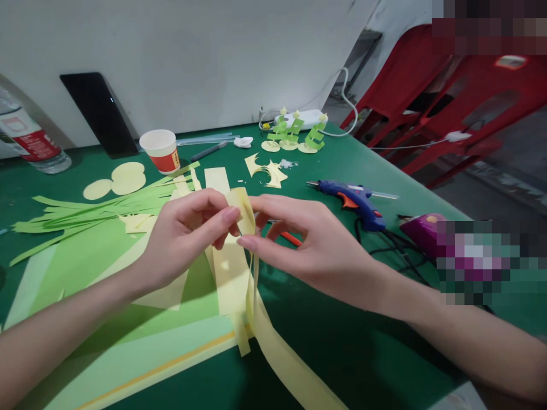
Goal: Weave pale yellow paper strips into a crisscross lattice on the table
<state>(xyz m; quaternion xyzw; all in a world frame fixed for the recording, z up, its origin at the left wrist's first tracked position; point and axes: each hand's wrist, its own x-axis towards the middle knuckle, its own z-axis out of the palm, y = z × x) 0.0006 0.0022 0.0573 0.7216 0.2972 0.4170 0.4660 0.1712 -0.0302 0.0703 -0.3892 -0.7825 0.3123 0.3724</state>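
Observation:
A long pale yellow paper strip is bent into a loop at its upper end, and its tail runs down over the near side of the table. My left hand pinches the loop from the left between thumb and fingers. From the right, my right hand grips the same strip, thumb below and fingers behind the loop. Under my hands lie other pale yellow paper pieces on green paper sheets. Something red, partly hidden, shows behind my right fingers.
Green paper strips, yellow paper circles and a paper cup are at left. A blue glue gun lies right, its cord near my right forearm. Small green paper stands, a power strip, phone and bottle line the back.

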